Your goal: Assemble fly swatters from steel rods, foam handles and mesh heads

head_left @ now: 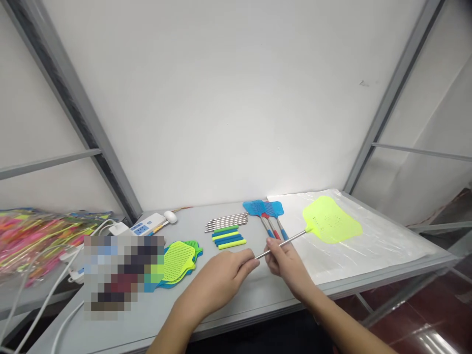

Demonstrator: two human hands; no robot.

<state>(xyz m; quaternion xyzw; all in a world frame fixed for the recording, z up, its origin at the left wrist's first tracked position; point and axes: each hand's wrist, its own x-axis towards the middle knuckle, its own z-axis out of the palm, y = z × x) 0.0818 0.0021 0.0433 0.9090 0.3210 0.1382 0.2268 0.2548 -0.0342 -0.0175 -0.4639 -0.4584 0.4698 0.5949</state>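
A fly swatter (332,227) with a yellow-green head and a thin metal rod is held over the table, its head to the right. My left hand (232,273) is closed around the near end of the rod and hides that end. Closer to the head, my right hand (285,265) pinches the rod between thumb and fingers. Just beyond my hands lie several coloured handle sleeves (229,239) in green, yellow and blue. Behind them is a row of metal rods (226,222). Swatters with blue heads (275,209) and blue or red grips rest beyond my right hand.
Loose yellow, green and blue swatter heads (179,260) are stacked to the left, beside a blurred-out area. A power strip (145,227) with white cables stands at the back left. Clear plastic sheeting (383,246) covers the table's right side. Colourful packed goods (40,236) lie far left.
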